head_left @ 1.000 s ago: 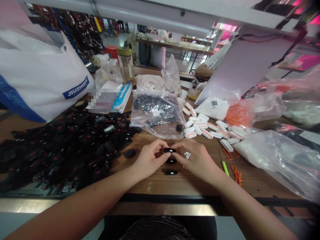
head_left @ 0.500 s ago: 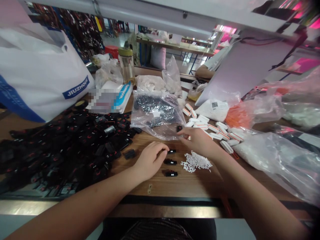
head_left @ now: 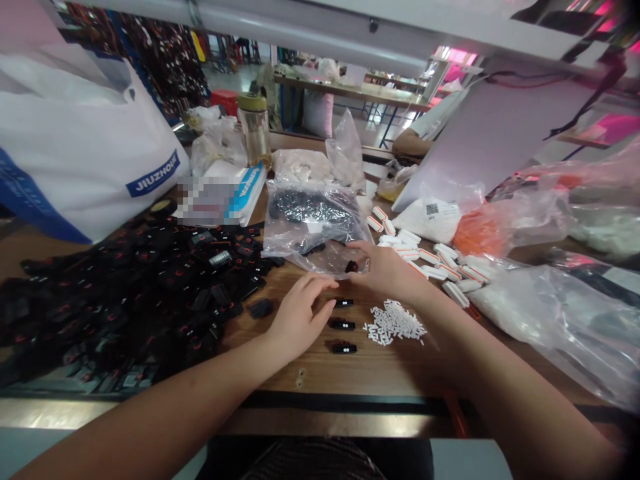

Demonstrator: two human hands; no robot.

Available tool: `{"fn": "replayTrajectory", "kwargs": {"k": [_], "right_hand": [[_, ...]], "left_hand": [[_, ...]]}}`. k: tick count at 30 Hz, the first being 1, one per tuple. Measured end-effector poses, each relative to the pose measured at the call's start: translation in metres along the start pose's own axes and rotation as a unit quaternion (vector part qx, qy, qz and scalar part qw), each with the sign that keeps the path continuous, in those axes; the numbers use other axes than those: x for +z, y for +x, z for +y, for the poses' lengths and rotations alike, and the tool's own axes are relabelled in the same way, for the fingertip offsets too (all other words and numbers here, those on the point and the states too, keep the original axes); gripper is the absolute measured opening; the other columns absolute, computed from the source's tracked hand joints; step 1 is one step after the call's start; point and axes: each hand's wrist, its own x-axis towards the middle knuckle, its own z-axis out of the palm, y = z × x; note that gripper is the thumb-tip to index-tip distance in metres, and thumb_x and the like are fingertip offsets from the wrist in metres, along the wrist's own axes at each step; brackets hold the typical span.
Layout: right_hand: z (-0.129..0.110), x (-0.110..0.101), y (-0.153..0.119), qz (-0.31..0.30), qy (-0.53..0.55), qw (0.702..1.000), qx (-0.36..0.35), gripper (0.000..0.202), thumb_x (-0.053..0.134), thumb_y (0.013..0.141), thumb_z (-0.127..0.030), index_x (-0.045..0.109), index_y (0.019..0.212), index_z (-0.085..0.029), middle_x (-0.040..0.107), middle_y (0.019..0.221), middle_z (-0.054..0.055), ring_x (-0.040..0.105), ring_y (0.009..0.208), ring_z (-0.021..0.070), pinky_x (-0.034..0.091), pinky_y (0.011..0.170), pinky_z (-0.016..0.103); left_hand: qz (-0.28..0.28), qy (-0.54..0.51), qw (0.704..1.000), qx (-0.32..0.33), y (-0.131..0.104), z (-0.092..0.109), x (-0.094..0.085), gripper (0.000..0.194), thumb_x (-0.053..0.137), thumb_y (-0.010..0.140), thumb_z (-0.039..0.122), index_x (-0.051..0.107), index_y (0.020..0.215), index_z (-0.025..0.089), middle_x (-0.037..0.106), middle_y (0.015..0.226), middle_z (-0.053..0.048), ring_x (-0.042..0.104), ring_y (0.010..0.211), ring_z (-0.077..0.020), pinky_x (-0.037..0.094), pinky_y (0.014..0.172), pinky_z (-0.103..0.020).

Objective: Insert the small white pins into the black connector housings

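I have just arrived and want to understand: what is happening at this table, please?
Someone works bare-handed. The right hand is at a small black part with some red; whether it is gripped is unclear. The left hand is by the farthest of three black pieces, which lie beside a pile of white bits.

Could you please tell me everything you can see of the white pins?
The white pins are many short, slim rods, plastic by the look, in a loose heap, pointing every way, with a few strays at its edges. They lie on the brown table, right of three black parts. The right hand is beyond them, its fingers not touching them.
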Motion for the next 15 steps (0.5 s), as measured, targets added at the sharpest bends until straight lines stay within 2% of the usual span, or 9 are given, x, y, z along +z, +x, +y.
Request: {"fn": "replayTrajectory", "kwargs": {"k": [2, 4, 6, 8, 11, 13, 14, 15], "right_hand": [[-0.014, -0.005, -0.015, -0.022, 0.121, 0.992, -0.024, 0.072, 0.071, 0.076, -0.032, 0.048, 0.143, -0.021, 0.074, 0.099, 0.006, 0.068, 0.078, 0.0193, 0.052, 0.073, 0.032], [-0.028, -0.005, -0.029, -0.049, 0.192, 0.978, -0.063, 0.071, 0.072, 0.075, -0.028, 0.049, 0.142, -0.023, 0.074, 0.097, 0.004, 0.068, 0.076, 0.0173, 0.052, 0.071, 0.031], [-0.036, -0.001, -0.04, -0.062, 0.24, 0.966, -0.079, 0.068, 0.071, 0.077, -0.025, 0.049, 0.141, -0.023, 0.074, 0.093, 0.002, 0.067, 0.076, 0.0164, 0.052, 0.071, 0.03], [-0.035, 0.002, -0.047, -0.063, 0.283, 0.954, -0.074, 0.066, 0.072, 0.078, -0.028, 0.05, 0.141, -0.024, 0.075, 0.093, 0.002, 0.067, 0.077, 0.0165, 0.053, 0.071, 0.031], [-0.011, -0.003, -0.052, -0.04, 0.291, 0.954, -0.058, 0.04, 0.065, 0.086, -0.035, 0.065, 0.124, -0.022, 0.076, 0.098, 0.004, 0.068, 0.081, 0.0179, 0.053, 0.072, 0.031], [0.016, -0.011, -0.054, 0.005, 0.21, 0.977, -0.025, 0.024, 0.058, 0.089, -0.035, 0.074, 0.096, -0.019, 0.076, 0.093, 0.005, 0.068, 0.082, 0.0192, 0.052, 0.074, 0.032], [0.03, -0.014, -0.056, 0.013, 0.155, 0.988, -0.002, 0.022, 0.058, 0.088, -0.033, 0.075, 0.088, -0.019, 0.076, 0.087, 0.005, 0.067, 0.078, 0.019, 0.051, 0.072, 0.032], [0.043, -0.016, -0.058, -0.005, 0.107, 0.994, 0.022, 0.019, 0.06, 0.085, -0.031, 0.075, 0.083, -0.02, 0.075, 0.083, 0.004, 0.067, 0.074, 0.0187, 0.05, 0.069, 0.031]], "left_hand": [[0.027, -0.003, 0.999, 0.033, 0.0, 0.001, -0.001, 0.041, 0.066, 0.087, 0.013, 0.057, 0.125, 0.024, 0.056, 0.13, -0.01, 0.057, 0.117, -0.0254, 0.052, 0.093, -0.043], [0.033, -0.005, 0.995, 0.089, 0.0, 0.002, -0.003, 0.047, 0.067, 0.087, 0.013, 0.054, 0.131, 0.024, 0.056, 0.131, -0.01, 0.057, 0.118, -0.0253, 0.053, 0.094, -0.043], [0.024, -0.003, 0.989, 0.144, 0.0, 0.003, -0.005, 0.041, 0.063, 0.089, 0.01, 0.058, 0.127, 0.024, 0.062, 0.121, -0.009, 0.061, 0.111, -0.0226, 0.054, 0.093, -0.041], [0.025, -0.003, 0.985, 0.17, 0.0, 0.004, -0.007, 0.031, 0.062, 0.09, 0.009, 0.064, 0.118, 0.023, 0.067, 0.11, -0.006, 0.064, 0.102, -0.0194, 0.055, 0.089, -0.036], [0.055, -0.015, 0.989, 0.139, -0.001, 0.004, -0.007, 0.022, 0.067, 0.089, 0.013, 0.068, 0.109, 0.021, 0.069, 0.103, -0.005, 0.066, 0.095, -0.0173, 0.057, 0.082, -0.031], [0.072, -0.03, 0.993, 0.09, -0.001, 0.004, -0.007, 0.018, 0.07, 0.088, 0.016, 0.07, 0.106, 0.022, 0.07, 0.101, -0.004, 0.067, 0.091, -0.0164, 0.057, 0.074, -0.027], [0.076, -0.037, 0.994, 0.065, -0.001, 0.004, -0.006, 0.016, 0.07, 0.088, 0.018, 0.07, 0.104, 0.022, 0.07, 0.1, -0.004, 0.068, 0.089, -0.016, 0.057, 0.07, -0.026], [0.078, -0.043, 0.995, 0.043, -0.001, 0.004, -0.005, 0.015, 0.07, 0.088, 0.019, 0.07, 0.103, 0.022, 0.07, 0.099, -0.004, 0.068, 0.086, -0.0156, 0.057, 0.068, -0.025]]}}
